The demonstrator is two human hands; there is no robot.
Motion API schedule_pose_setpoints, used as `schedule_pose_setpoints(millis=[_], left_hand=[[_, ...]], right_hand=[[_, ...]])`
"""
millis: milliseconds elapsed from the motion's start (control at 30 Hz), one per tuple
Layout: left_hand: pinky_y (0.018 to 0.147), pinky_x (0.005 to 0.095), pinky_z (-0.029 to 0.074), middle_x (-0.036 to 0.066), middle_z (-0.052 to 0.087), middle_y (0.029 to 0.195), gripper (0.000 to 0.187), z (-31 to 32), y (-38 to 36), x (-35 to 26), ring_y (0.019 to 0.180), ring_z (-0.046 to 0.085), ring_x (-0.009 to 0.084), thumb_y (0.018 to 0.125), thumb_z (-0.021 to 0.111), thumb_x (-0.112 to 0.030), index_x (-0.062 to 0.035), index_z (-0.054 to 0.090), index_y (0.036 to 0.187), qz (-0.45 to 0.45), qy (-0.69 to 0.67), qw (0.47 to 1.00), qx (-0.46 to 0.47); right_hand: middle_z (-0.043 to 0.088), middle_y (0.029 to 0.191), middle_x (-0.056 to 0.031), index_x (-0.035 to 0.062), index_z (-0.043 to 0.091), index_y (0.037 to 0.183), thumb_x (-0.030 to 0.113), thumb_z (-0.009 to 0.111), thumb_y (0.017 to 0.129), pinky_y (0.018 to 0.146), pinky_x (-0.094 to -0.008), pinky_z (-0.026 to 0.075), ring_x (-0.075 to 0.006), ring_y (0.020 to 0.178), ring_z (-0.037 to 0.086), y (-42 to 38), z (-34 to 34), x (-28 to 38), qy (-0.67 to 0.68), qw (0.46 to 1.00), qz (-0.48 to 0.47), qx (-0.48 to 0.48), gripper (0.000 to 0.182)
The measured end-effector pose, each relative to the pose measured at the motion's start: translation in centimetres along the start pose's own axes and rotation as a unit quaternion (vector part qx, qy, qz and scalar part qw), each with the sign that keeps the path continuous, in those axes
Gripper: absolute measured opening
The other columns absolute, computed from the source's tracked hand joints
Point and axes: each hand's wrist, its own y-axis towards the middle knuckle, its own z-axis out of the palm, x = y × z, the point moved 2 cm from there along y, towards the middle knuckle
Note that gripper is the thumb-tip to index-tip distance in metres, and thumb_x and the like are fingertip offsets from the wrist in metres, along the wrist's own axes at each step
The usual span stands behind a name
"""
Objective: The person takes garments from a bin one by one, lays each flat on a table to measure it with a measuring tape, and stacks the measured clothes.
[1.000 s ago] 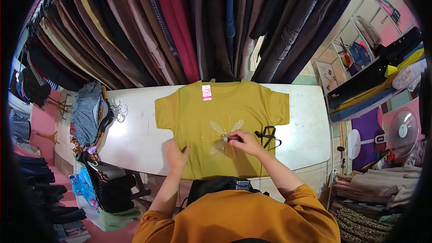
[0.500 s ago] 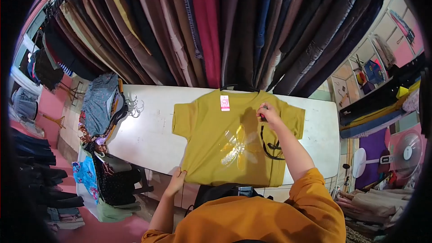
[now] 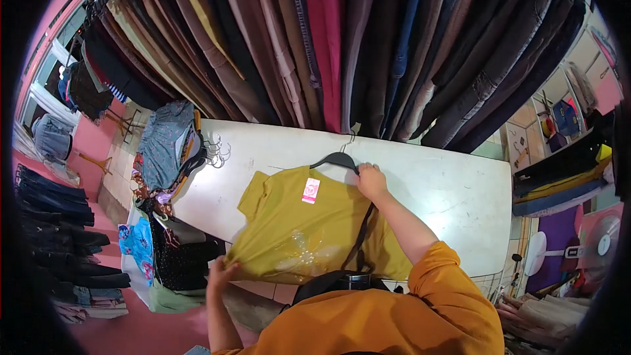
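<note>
A mustard-yellow shirt (image 3: 282, 217) with a pink and white tag (image 3: 311, 190) lies on the white table (image 3: 453, 184), its lower part hanging toward my body. In its neck is a black hanger (image 3: 338, 160), hook pointing to the far edge. My right hand (image 3: 371, 181) is closed on the hanger's right end at the shirt's neckline. At the lower left corner of the shirt, my left hand (image 3: 222, 271) pinches the hem. A black strap (image 3: 358, 236) runs down over the shirt's right part.
Many trousers (image 3: 315, 46) hang on a rack behind the table. Folded clothes (image 3: 164, 144) and several hangers (image 3: 213, 151) lie at the table's left end. Dark clothes (image 3: 184, 256) sit lower left. A fan (image 3: 601, 243) stands at the far right.
The shirt has come nearer my body and bunched up, baring the hanger. My right hand has moved from the shirt's chest to the hanger. My left hand has shifted left and down with the hem.
</note>
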Motion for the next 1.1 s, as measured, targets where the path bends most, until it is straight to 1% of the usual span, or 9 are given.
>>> schedule_pose_setpoints(millis=[233,267,333,400,533,567,733,900,1100], left_hand=[[0.057,0.0323,0.043,0.007,0.056,0.063,0.028,-6.3,4.0,-18.0,0.061,0.051,0.0129,0.064,0.080,-0.012,0.0005,0.057,0.074,0.196,0.263,0.944,-0.043],[0.056,0.0347,0.043,0.011,0.057,0.063,0.030,-5.7,5.2,-21.4,0.059,0.053,0.0179,0.063,0.080,-0.018,0.0002,0.057,0.073,0.109,0.237,0.964,-0.042],[0.060,0.0355,0.045,0.015,0.061,0.070,0.037,-3.2,8.6,-29.3,0.061,0.057,0.0259,0.059,0.081,-0.024,-0.0004,0.063,0.079,0.217,0.427,0.878,-0.001],[0.067,0.0352,0.046,0.015,0.062,0.078,0.039,0.8,13.0,-35.1,0.070,0.058,0.0271,0.058,0.081,-0.025,0.0001,0.063,0.082,0.451,0.309,0.836,-0.055],[0.069,0.0332,0.046,0.014,0.060,0.078,0.035,17.0,8.3,-52.9,0.076,0.058,0.0305,0.062,0.078,-0.018,0.0005,0.059,0.085,0.484,0.023,0.874,0.040],[0.081,0.0362,0.045,0.013,0.060,0.099,0.043,21.1,9.4,-54.1,0.095,0.057,0.0293,0.064,0.078,-0.018,-0.0024,0.059,0.098,0.644,0.076,0.758,-0.062],[0.099,0.0429,0.033,0.015,0.047,0.126,0.053,30.4,5.1,-43.4,0.121,0.040,0.0315,0.072,0.072,-0.020,-0.0069,0.050,0.119,0.608,0.146,0.780,0.027],[0.088,0.0482,0.039,0.019,0.051,0.121,0.041,21.8,5.6,-19.5,0.110,0.048,0.0368,0.076,0.069,-0.022,-0.0046,0.056,0.111,0.367,0.340,0.864,-0.055],[0.098,0.0557,0.030,0.018,0.033,0.142,0.055,14.0,8.0,-10.9,0.128,0.033,0.0371,0.087,0.053,-0.040,-0.0129,0.042,0.134,0.096,0.365,0.920,-0.106]], right_hand=[[0.060,0.085,-0.0186,0.0010,0.057,0.087,0.017,0.063,0.076,0.069,-0.0443,0.047,-0.0366,0.080,0.059,-11.0,-4.5,-3.9,0.198,0.976,0.074,-0.050,0.020],[0.059,0.082,-0.0191,0.0001,0.056,0.085,0.017,0.062,0.077,0.068,-0.0442,0.047,-0.0374,0.078,0.058,-12.6,-5.6,-4.9,0.212,0.966,0.114,-0.090,0.020],[0.058,0.079,-0.0189,-0.0011,0.054,0.083,0.017,0.062,0.078,0.066,-0.0429,0.046,-0.0368,0.074,0.057,-15.3,-6.7,-8.0,0.225,0.944,0.188,-0.150,0.021],[0.058,0.073,-0.0149,-0.0011,0.053,0.083,0.015,0.062,0.079,0.061,-0.0376,0.045,-0.0272,0.066,0.055,-18.1,-8.1,-12.3,0.231,0.921,0.238,-0.203,0.019],[0.057,0.073,-0.0088,-0.0010,0.056,0.090,0.017,0.060,0.082,0.059,-0.0332,0.043,-0.0165,0.064,0.051,-23.8,-14.3,-22.1,0.163,0.879,0.327,-0.307,0.020],[0.058,0.075,-0.0100,-0.0016,0.057,0.094,0.017,0.060,0.080,0.064,-0.0345,0.044,-0.0185,0.068,0.053,-26.4,-12.8,-29.0,0.164,0.836,0.399,-0.340,0.023],[0.063,0.104,-0.0239,-0.0025,0.059,0.108,0.022,0.061,0.076,0.086,-0.0405,0.045,-0.0353,0.099,0.060,-33.2,-18.6,-34.6,0.083,0.767,0.572,-0.279,0.040],[0.062,0.106,-0.0231,-0.0016,0.060,0.108,0.024,0.062,0.076,0.086,-0.0422,0.045,-0.0369,0.100,0.059,-36.4,-15.5,-38.9,0.006,0.741,0.638,-0.208,0.041],[0.060,0.101,-0.0184,0.0014,0.057,0.100,0.021,0.069,0.075,0.081,-0.0454,0.046,-0.0377,0.093,0.057,-33.3,-15.2,-34.4,-0.144,0.755,0.612,-0.185,0.034]])
